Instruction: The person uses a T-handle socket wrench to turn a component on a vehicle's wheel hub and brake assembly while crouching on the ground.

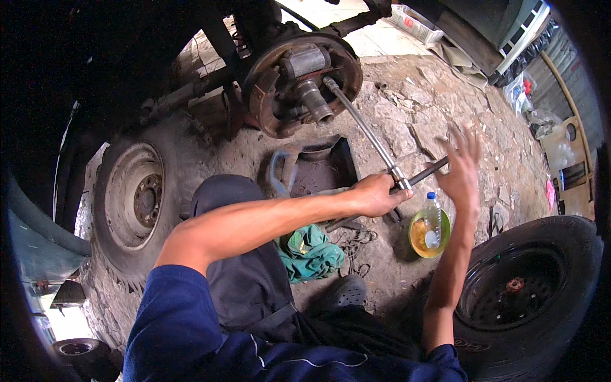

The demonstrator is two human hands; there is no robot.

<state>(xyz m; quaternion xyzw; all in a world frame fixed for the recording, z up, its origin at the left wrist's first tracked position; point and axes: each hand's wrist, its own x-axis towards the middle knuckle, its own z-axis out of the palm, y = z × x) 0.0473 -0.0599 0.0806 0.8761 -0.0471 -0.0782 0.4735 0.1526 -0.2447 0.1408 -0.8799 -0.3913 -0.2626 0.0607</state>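
Observation:
A long chrome socket extension bar [366, 126] runs from the rusty brake backing plate [350, 60] down toward me, its socket end against the plate beside the protruding spindle [315, 102]. A dark crossbar [429, 170] passes through the extension's near end. My left hand [377, 196] is closed around that near end, where bar and crossbar meet. Close to the crossbar's right end, my right hand [459, 169] is raised with fingers spread, slightly blurred. It holds nothing that I can see.
Below the hub lies a cut-open container [353, 162] with dark dirt. A green bowl [444, 239] holds yellowish liquid and a plastic bottle [433, 216]. Green cloth [312, 254] lies by my leg. Wheels flank me at left [105, 210] and right [573, 254].

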